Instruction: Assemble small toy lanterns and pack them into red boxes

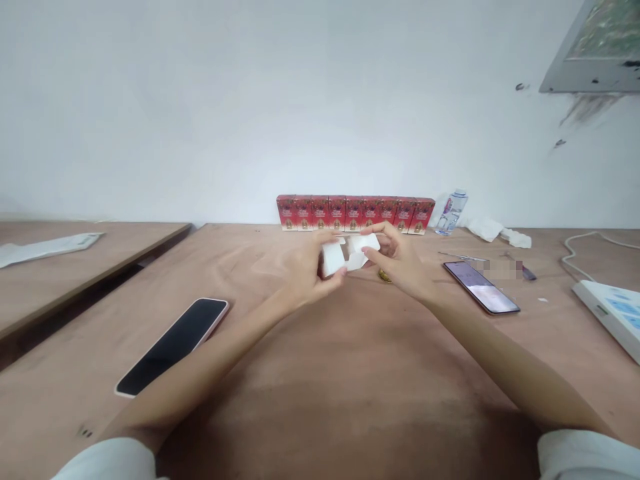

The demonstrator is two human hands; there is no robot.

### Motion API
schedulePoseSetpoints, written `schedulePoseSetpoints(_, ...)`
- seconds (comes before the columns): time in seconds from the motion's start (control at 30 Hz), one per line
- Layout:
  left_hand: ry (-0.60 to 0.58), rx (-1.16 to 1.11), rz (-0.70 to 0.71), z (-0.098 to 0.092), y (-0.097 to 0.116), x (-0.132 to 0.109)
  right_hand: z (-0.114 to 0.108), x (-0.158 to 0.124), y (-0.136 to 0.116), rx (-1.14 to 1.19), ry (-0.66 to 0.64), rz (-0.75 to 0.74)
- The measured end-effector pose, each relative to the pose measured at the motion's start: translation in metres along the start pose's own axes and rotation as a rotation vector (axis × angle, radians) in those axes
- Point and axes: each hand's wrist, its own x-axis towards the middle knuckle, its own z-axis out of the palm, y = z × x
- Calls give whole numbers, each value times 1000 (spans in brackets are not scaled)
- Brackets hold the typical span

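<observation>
Both of my hands hold a small white box (346,253) above the middle of the wooden table (320,373). My left hand (306,272) grips its left end, with the thumb under it. My right hand (397,259) pinches the right end, where a flap looks partly open. A small gold object (384,275) lies on the table just under my right hand, mostly hidden. Behind the hands, a row of several red boxes (355,213) stands along the wall.
A dark phone (174,345) lies to the left, another phone (481,287) with a lit screen to the right. A plastic bottle (451,212), crumpled white paper (485,228), a white device (611,313) with a cable (575,253), and a second table (60,267) at left.
</observation>
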Motion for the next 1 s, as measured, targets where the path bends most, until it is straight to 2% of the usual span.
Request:
schedulePoseSetpoints(0.07,69,-69,-59,4,0,-2,1,-1,0,30,7,4)
schedulePoseSetpoints(0.17,75,-81,-113,6,-1,-2,1,-1,0,121,4,33)
schedulePoseSetpoints(0.3,100,-33,-78,-1,2,1,-1,2,1,290,-44,99)
schedulePoseSetpoints(0.4,102,24,-33,-3,5,2,-1,3,0,333,-92,140)
schedulePoseSetpoints(0.5,99,100,46,-2,6,1,0,1,-2,293,-112,166)
schedulePoseSetpoints(0.63,94,173,151,0,7,1,5,-1,-4,186,-49,193)
schedulePoseSetpoints(0.8,88,197,210,-1,9,2,11,-3,-3,73,18,125)
schedulePoseSetpoints(1.0,164,204,275,6,6,1,13,-4,2,28,31,100)
